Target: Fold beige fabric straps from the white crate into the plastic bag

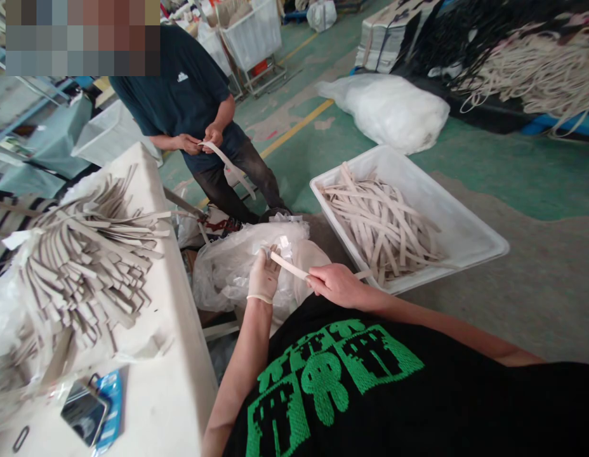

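My right hand [335,284] is closed around a pale, beige fabric strip [291,265], and a short tail of it sticks out behind toward the tub. The strip's far end reaches the fingers of my left hand [264,276], which wears a thin whitish glove. That palm faces up with the fingers stretched out; whether they touch the strip I cannot tell. Below both hands lies crumpled clear plastic [237,260]. To the right, a white tub [466,235] holds a tangled heap of similar strips [380,222].
A white table [180,355] on the left bears a big pile of strips [94,254], a phone [85,412] and a blue packet [111,406]. Across from me stands a person [180,95] holding another strip [232,166]. A white plastic bundle [394,111] lies on the green floor.
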A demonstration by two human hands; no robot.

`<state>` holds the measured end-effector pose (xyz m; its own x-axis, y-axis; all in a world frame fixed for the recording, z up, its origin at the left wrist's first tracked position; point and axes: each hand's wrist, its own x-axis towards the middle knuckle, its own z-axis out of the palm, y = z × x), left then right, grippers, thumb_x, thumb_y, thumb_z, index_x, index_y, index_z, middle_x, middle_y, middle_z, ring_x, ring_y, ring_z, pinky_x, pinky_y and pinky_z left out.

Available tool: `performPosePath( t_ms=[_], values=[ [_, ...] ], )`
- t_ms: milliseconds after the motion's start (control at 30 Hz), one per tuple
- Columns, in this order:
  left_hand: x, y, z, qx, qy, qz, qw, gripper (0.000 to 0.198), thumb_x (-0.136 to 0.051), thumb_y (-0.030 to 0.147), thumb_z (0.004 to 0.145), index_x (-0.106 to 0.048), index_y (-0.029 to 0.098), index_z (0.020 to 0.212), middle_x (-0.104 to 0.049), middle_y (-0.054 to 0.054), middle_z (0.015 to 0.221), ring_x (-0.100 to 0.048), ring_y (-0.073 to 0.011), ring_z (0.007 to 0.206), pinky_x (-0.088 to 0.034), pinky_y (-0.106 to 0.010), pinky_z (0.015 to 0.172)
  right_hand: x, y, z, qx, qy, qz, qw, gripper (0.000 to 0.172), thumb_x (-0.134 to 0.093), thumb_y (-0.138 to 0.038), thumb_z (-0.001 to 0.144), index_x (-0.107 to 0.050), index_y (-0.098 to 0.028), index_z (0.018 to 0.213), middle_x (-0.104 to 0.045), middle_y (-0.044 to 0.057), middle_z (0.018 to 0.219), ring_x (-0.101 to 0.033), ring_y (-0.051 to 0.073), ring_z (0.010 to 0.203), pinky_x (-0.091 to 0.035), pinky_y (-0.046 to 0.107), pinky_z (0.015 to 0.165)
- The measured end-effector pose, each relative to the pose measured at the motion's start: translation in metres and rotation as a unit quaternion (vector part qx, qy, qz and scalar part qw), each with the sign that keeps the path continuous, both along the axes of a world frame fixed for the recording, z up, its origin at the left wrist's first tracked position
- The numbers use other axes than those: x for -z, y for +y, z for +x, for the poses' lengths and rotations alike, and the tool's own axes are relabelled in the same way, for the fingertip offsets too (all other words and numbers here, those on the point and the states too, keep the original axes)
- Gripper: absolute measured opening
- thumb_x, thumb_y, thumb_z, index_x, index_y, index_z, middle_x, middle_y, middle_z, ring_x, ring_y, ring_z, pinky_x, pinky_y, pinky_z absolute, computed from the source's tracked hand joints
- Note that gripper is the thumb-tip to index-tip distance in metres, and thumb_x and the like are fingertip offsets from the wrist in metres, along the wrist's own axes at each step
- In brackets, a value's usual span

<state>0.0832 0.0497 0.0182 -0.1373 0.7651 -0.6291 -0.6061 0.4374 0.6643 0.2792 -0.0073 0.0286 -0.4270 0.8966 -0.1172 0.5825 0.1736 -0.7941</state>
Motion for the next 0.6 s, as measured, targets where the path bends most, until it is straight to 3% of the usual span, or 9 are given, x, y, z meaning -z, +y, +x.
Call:
performPosePath(
  t_ms=[367, 600],
  values=[
    [-0.0023, -0.0035, 0.0102, -0.025, -0.006, 0.002, 1.0, 0.027, -0.05, 0.027, 0.104, -0.07, 0.014, 0.091, -0.076, -0.01, 0.108, -0.069, -0.0183, 0.115, -0.048, -0.032, 0.111, 0.0014, -0.0019, -0.0018, 0.007, 0.006, 0.005, 1.0, 0.031, -0.051, -0.023, 0.101, -0.062, -0.016, 0.073, -0.066, 0.003, 0.068, -0.058, 0.015, 0.068, -0.028, 0.026, 0.064],
    [-0.0055, -0.0035, 0.0078, -0.02, -0.006, -0.005, 1.0, 0.028, -0.051, 0.03, 0.103, -0.072, 0.016, 0.089, -0.074, -0.01, 0.115, -0.067, -0.0188, 0.119, -0.048, -0.031, 0.109, 0.0027, -0.0034, 0.0004, 0.009, 0.023, 0.013, 1.0, 0.032, -0.05, -0.024, 0.101, -0.06, -0.016, 0.071, -0.067, 0.004, 0.069, -0.059, 0.015, 0.068, -0.029, 0.026, 0.065]
  ],
)
